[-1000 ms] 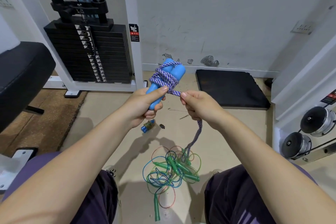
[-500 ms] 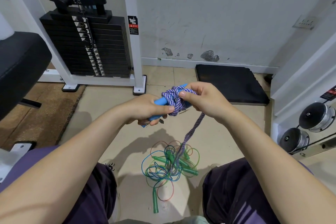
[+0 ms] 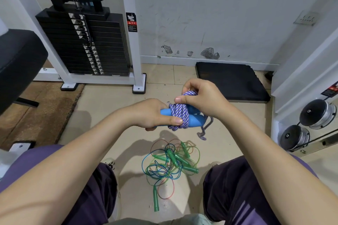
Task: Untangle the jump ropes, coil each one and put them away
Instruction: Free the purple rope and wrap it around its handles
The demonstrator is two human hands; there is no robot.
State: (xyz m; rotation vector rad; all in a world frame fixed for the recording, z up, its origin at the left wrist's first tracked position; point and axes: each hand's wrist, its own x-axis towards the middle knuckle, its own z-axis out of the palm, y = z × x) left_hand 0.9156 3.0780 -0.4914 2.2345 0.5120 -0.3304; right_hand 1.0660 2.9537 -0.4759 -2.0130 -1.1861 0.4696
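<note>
Hands' grip: left [image 3: 151, 113] clamped on blue handles [image 3: 195, 120], right [image 3: 203, 98] pinching purple rope [image 3: 178, 115], fingertips partly hidden.

Beige tiled floor [image 3: 113, 107]. Tangle of thin green, blue and red jump ropes [image 3: 171, 163] with green handles lies on it, near the floor's near edge, between the person's knees. Black mat [image 3: 230, 80] flat by the far wall. Weight machine base [image 3: 91, 80] stands far left. Brown rubber mat [image 3: 34, 113] along left edge. Dumbbells [image 3: 307, 126] at right edge.
</note>
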